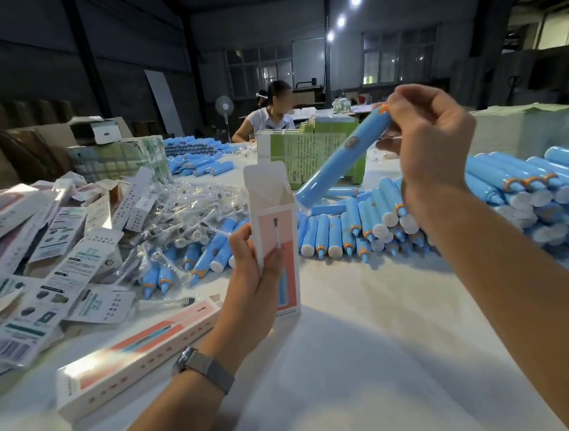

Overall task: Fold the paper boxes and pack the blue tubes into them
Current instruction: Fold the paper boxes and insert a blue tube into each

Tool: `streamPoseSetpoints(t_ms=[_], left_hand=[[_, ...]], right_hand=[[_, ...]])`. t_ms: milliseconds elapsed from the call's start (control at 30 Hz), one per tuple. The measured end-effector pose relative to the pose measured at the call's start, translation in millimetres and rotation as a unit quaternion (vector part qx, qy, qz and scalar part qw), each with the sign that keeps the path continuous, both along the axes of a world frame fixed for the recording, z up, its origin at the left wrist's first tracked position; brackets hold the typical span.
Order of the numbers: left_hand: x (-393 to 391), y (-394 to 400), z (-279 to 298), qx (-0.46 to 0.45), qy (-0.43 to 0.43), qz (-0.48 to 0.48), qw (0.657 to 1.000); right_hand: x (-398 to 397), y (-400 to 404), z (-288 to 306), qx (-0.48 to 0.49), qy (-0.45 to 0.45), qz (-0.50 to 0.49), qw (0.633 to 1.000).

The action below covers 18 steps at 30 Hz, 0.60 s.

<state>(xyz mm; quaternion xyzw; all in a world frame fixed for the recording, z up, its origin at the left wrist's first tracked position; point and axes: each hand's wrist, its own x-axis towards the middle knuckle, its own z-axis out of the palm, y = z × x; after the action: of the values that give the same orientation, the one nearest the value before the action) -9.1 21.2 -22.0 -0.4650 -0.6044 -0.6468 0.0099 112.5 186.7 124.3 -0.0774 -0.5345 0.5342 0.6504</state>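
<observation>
Left hand: my left hand (254,279) grips the open box (275,236) upright above the surface (358,363), thumb on the near left edge and fingers on the pink front panel, top flaps standing open.

Right hand: my right hand (431,140) pinches the blue tube (343,158) at its orange-collared end, fingers curled round it, held up and to the right of the box.

Key relation: the tube's long axis slants down-left from the hand; its lower end hangs just right of the box mouth and near the level of the rim, not yet inside. The box axis is near vertical, so I judge the tube must swing more upright and shift left before it can drop in.

Nearer hand: the right hand carries the tube; the left only steadies the box.

Edges: the rear flap rises behind the mouth and the side flaps angle outward; I would keep the tube's end clear of them.

Room: bare surface below and between my arms; the tube pile (481,205) lies to the right, flat boxes (57,269) to the left, a closed box (137,358) lying by my left wrist.
</observation>
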Motion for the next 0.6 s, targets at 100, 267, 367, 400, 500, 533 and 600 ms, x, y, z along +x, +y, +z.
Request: streamPoseSetpoints(t_ms=[100, 267, 367, 400, 500, 533, 600], left_hand=[[2.8, 0.6, 1.6, -0.001, 0.030, 0.021, 0.999], [8.2, -1.1, 8.4, 0.006, 0.118, 0.048, 0.992], [10.2, -2.5, 10.2, 0.008, 0.149, 0.051, 0.988], [10.1, -2.8, 10.2, 0.010, 0.152, 0.055, 0.987], [11.1, -2.7, 9.7, 0.012, 0.156, 0.061, 0.986], [11.7, -2.5, 8.9, 0.011, 0.157, 0.064, 0.986], [12.9, -2.3, 7.5, 0.013, 0.157, 0.074, 0.985]], right_hand=[[9.4, -9.1, 12.0, -0.035, 0.048, 0.064, 0.996], [17.7, -17.8, 18.7, -0.026, 0.089, 0.093, 0.991], [19.0, -27.9, 14.6, 0.087, 0.053, 0.036, 0.994], [19.4, -31.6, 13.3, 0.139, 0.034, 0.004, 0.990], [18.1, -41.1, 7.8, 0.270, -0.022, -0.055, 0.961], [15.8, -43.6, 3.8, 0.296, -0.044, -0.059, 0.952], [8.8, -48.2, -7.2, 0.322, -0.098, -0.067, 0.939]])
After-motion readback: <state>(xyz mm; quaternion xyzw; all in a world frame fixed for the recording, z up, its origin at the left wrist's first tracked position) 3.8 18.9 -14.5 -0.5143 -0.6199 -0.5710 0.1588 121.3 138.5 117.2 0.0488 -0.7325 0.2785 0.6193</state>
